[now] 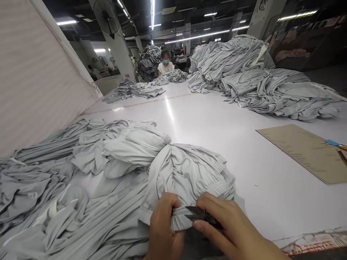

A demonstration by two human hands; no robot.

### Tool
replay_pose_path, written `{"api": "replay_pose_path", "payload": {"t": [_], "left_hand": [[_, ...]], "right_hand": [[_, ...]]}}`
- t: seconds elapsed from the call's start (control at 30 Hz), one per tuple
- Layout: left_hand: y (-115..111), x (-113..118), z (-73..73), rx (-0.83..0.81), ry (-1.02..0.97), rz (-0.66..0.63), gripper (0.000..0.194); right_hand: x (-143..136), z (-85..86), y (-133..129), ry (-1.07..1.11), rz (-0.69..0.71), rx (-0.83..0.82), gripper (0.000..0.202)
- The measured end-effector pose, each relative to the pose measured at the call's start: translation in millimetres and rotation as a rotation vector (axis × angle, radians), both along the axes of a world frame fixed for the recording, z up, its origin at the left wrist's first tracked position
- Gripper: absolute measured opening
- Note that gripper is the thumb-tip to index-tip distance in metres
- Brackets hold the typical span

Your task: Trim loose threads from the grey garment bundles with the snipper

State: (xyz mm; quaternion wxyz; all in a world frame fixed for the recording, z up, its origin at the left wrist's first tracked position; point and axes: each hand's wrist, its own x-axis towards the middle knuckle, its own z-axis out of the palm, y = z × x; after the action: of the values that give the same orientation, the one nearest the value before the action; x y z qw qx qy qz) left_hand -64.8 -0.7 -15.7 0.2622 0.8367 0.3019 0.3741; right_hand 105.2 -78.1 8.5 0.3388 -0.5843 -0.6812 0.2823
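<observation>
My left hand (pixel 164 225) grips the gathered elastic edge of a light grey garment (pixel 187 168), its thumb on top of the cloth. In my right hand (pixel 225 220) is a pair of thread snips (pixel 207 215), held between thumb and fingers. The dark blades stand apart and point left, at the gathered edge beside my left thumb. Whether they touch the cloth I cannot tell. The garment lies bunched on the table, with another light grey bunch (pixel 138 144) just behind it.
More grey garments (pixel 35 187) cover the table's left side, under a hanging pink cloth (pixel 46 79). Large grey piles (pixel 235 61) stand at the back right. A brown cardboard sheet (pixel 306 151) and a blue-tipped tool (pixel 332 142) lie on the right. A masked person (pixel 165 65) is at the far end.
</observation>
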Motion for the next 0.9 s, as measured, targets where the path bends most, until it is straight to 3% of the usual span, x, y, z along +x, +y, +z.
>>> {"api": "replay_pose_path", "payload": {"t": [0.4, 0.6, 0.77, 0.9], "left_hand": [[-0.9, 2.7, 1.6, 0.195, 0.023, -0.022, 0.02], [-0.9, -0.5, 1.0, 0.123, 0.027, -0.035, 0.022], [-1.6, 0.8, -0.8, 0.079, 0.016, -0.013, 0.022], [-2.0, 0.6, -1.1, 0.111, 0.009, -0.012, 0.021]], "right_hand": [[-6.8, -3.1, -1.5, -0.113, -0.029, 0.067, 0.019], [-5.2, -13.5, -2.4, -0.078, -0.132, 0.098, 0.022], [-5.2, -7.2, -2.4, -0.03, -0.037, 0.077, 0.021], [-7.8, -5.5, -2.7, -0.052, -0.042, 0.086, 0.022]]}}
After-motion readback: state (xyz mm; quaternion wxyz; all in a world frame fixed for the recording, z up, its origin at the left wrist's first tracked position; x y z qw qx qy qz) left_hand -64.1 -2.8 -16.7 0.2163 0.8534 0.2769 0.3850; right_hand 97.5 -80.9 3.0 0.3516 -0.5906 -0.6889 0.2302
